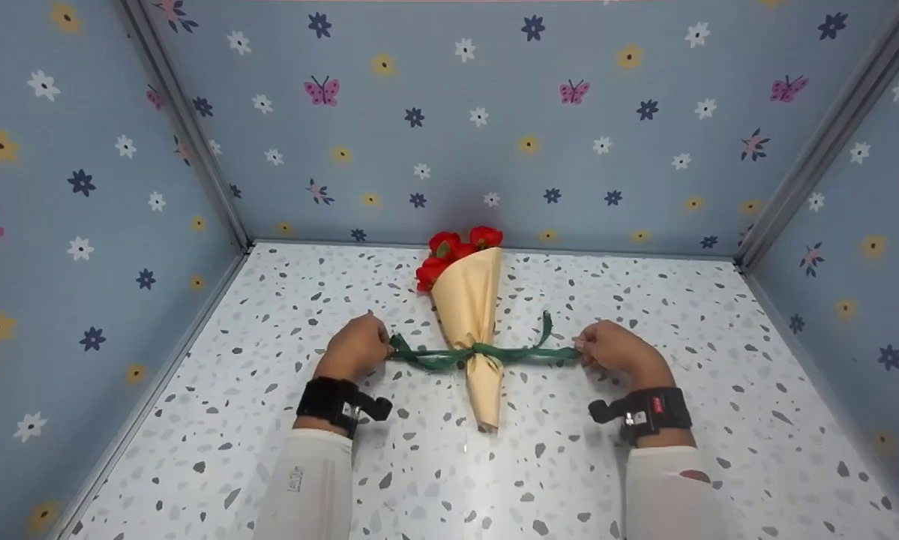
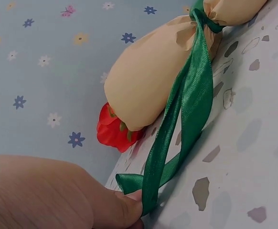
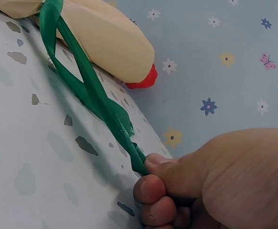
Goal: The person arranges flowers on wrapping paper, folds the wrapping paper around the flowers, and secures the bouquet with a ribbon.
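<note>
A bouquet of red flowers [image 1: 443, 255] in tan wrapping paper [image 1: 467, 300] lies on the speckled tabletop, its blooms toward the back wall. Around its narrow waist a green ribbon [image 1: 520, 354] is tied, with a knot at the front. My left hand [image 1: 358, 346] pinches the ribbon's left side between thumb and finger; a short end sticks out past the grip in the left wrist view. On the other side my right hand [image 1: 620, 349] pinches the right side, and a loose tail curls up beside it. Both sides stretch out sideways from the knot.
Blue walls [image 1: 464, 150] printed with flowers and butterflies enclose the white speckled table [image 1: 284, 300] at the back and both sides. Grey metal posts [image 1: 187, 120] stand in the corners. Black straps with small cameras [image 1: 344, 401] sit on both wrists.
</note>
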Available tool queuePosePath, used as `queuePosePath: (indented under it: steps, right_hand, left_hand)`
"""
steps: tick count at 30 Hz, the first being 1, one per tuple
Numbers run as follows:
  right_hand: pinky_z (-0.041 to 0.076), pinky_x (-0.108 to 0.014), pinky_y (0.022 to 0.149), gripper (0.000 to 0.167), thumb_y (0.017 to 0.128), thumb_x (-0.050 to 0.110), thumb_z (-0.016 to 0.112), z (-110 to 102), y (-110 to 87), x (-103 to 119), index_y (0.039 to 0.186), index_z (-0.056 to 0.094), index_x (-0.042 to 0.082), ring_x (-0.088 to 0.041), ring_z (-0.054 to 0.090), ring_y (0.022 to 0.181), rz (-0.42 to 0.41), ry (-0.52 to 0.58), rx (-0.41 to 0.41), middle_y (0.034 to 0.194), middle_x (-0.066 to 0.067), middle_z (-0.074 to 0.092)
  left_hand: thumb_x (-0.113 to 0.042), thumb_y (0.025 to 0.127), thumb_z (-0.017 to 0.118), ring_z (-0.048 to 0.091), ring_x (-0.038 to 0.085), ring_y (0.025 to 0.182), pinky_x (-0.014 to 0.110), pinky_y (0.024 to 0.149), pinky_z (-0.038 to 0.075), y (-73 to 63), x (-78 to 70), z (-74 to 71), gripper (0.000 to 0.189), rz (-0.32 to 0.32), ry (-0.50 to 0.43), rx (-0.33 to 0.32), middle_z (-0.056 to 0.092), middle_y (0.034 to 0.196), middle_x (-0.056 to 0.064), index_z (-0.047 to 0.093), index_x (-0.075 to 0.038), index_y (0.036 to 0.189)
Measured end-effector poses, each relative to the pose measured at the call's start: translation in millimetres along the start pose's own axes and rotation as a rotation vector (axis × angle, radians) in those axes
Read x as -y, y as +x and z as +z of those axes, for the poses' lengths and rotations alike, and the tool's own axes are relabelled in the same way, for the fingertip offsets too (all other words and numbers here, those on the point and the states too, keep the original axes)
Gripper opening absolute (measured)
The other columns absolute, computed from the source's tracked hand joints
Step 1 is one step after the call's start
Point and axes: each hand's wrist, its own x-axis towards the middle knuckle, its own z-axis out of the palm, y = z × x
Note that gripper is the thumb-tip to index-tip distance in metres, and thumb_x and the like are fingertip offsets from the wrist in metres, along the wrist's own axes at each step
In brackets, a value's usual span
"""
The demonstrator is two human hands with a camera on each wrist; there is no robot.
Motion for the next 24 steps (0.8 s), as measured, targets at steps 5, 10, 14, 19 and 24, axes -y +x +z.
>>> queuePosePath:
  steps: [5,10,14,19,24]
  right_hand:
    - [0.057,-0.032,0.07,0.029,0.119,0.025,0.058,-1,0.7,0,0.121,0.077,0.003,-0.018,0.071,0.078,0.001,-0.002,0.002,0.094,-0.006,0.076]
    - [0.057,-0.032,0.07,0.029,0.119,0.024,0.058,-1,-0.8,0,0.118,0.077,0.003,-0.019,0.07,0.077,-0.01,-0.02,-0.007,0.092,-0.006,0.076]
    - [0.056,-0.032,0.068,0.025,0.118,0.023,0.061,3,-0.9,0,0.116,0.078,0.005,-0.019,0.069,0.076,-0.006,-0.013,-0.005,0.09,-0.005,0.075]
    - [0.054,-0.031,0.067,0.021,0.116,0.022,0.063,6,-2.6,-1,0.115,0.078,0.007,-0.016,0.066,0.074,-0.007,0.009,0.025,0.086,-0.003,0.073]
    - [0.053,-0.031,0.064,0.022,0.117,0.023,0.063,4,-4.1,1,0.116,0.078,0.007,-0.017,0.065,0.071,-0.011,0.006,-0.004,0.084,-0.003,0.072]
  left_hand:
    - [-0.016,0.108,0.076,0.069,0.026,0.095,0.043,0.084,0.057,1.3,0.9,-0.1,0.01,-0.004,-0.005,-0.01,0.075,0.107,0.009,0.075,-0.007,0.103]
    - [-0.017,0.108,0.076,0.069,0.027,0.095,0.042,0.083,0.056,2.2,-1.6,1.4,0.01,-0.019,-0.014,-0.017,0.075,0.108,0.01,0.074,-0.007,0.105]
    - [-0.013,0.107,0.071,0.073,0.032,0.101,0.047,0.086,0.06,3.4,-11.5,4.8,0.014,-0.062,0.028,-0.049,0.078,0.117,0.015,0.076,-0.003,0.117]
    - [-0.008,0.108,0.063,0.069,0.04,0.124,0.055,0.099,0.063,2.5,-47.2,15.7,0.04,-0.047,0.132,-0.199,0.067,0.139,0.022,0.07,-0.003,0.147]
    - [-0.013,0.108,0.073,0.068,0.032,0.121,0.051,0.096,0.063,-7.0,-91.3,29.3,0.033,0.254,0.14,-0.253,0.067,0.129,0.012,0.078,-0.011,0.141]
